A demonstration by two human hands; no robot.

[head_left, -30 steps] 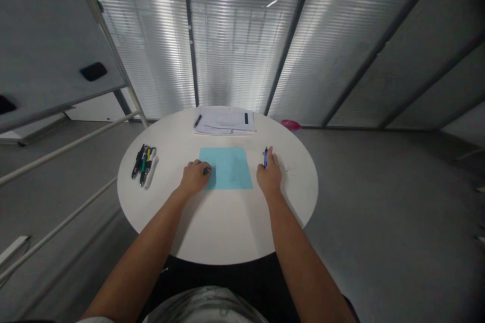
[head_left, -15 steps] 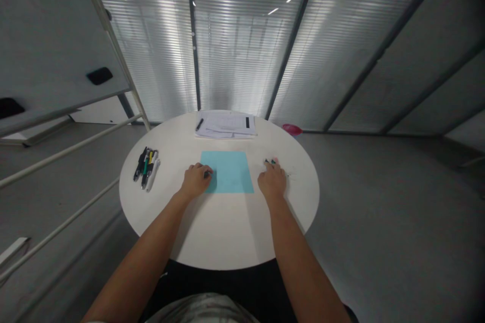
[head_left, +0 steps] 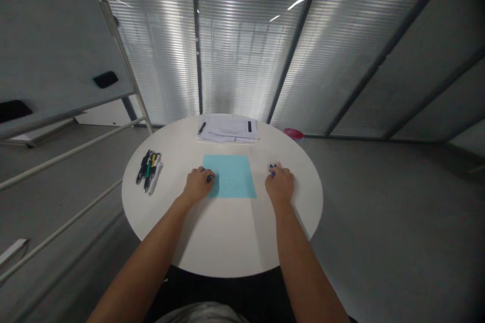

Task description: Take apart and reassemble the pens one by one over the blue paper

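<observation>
A light blue sheet [head_left: 235, 176] lies flat in the middle of the round white table [head_left: 223, 242]. At its left edge, my left hand [head_left: 198, 184] is closed around a small dark object too small to name. My right hand [head_left: 281, 185] rests to the right of the sheet, over a few small coloured pieces [head_left: 273, 165]. Its fingers are curled, and a small blue item shows at the fingertips on its left side; whether they grip it cannot be made out.
Several pens [head_left: 149, 169] lie at the table's left. Papers [head_left: 229, 129] with a black pen [head_left: 202, 128] are at the far edge. A whiteboard frame [head_left: 132, 81] stands at the left, and a pink object [head_left: 293, 133] shows beyond the table.
My right hand has moved slightly right, and a blue item now shows at its fingers. My left hand stays at the sheet's left edge. The whole view has shifted a little.
</observation>
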